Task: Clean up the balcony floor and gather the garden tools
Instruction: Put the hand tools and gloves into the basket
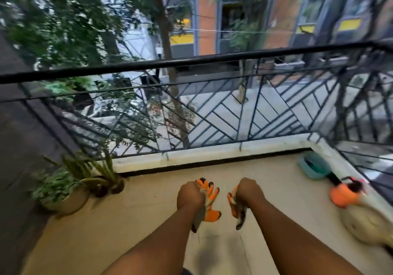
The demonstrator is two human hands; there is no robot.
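the left hand [190, 196] is clenched around one orange glove [209, 200], and the right hand [248, 192] grips the other glove [235, 204]. both gloves hang down over the balcony floor [148, 221], one in each fist, probably to shake soil off or to carry them as a pair. at the far right, beside the railing [212, 60], lie a teal tool [312, 166] and an orange sprayer [344, 194], not yet gathered. plant pots [70, 198] stand at the left.

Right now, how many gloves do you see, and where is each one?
2. One orange glove hangs from the left hand; the other glove hangs from the right hand. Both are held above the floor. I see no others, though the picture is blurred.
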